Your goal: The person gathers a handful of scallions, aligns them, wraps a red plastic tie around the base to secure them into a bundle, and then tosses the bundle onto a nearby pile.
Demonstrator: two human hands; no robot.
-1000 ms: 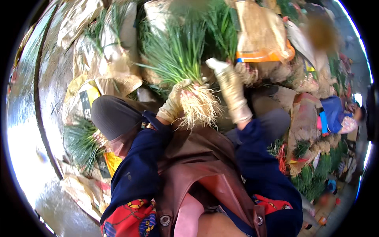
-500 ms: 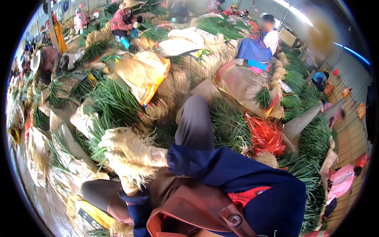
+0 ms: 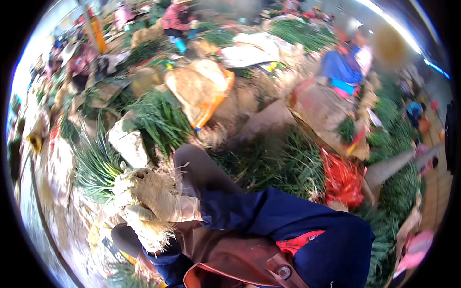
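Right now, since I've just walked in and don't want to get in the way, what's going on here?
A person in a brown apron has a bunch of green onions near the left knee, leaves fanning left, pale roots hanging below. The gloved right hand curls over it; the left hand is mostly hidden, its grip unclear. Red strips lie off to the right, among sacks and more onions.

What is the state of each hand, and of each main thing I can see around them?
Onion bunch: held, leaves fanned out
Right hand: gloved, closed around the bunch
Left hand: mostly hidden, grip unclear
Red strips: loose, heaped
Orange-edged sack: lying crumpled
White sack: lying spread, wrinkled
Brown apron: worn
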